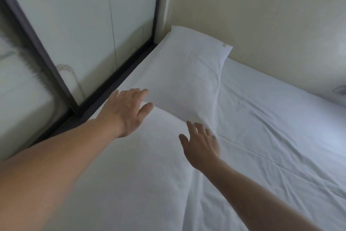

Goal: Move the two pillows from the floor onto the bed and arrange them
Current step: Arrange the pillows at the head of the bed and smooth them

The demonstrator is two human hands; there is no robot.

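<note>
A white pillow (189, 77) lies flat at the far left corner of the bed (271, 137), against the cream wall and the window frame. A second white pillow (146, 165) lies nearer me, touching the first one's near edge. My left hand (127, 111) hovers over the seam between them, fingers spread, holding nothing. My right hand (200, 144) is also spread, its fingertips at the far pillow's near right corner. No pillow is on any floor that I can see.
A dark window frame (119, 79) runs along the bed's left edge, with frosted glass (84, 15) behind it. The cream wall (271, 25) closes the bed's far side. A wrinkled white sheet covers the mattress to the right.
</note>
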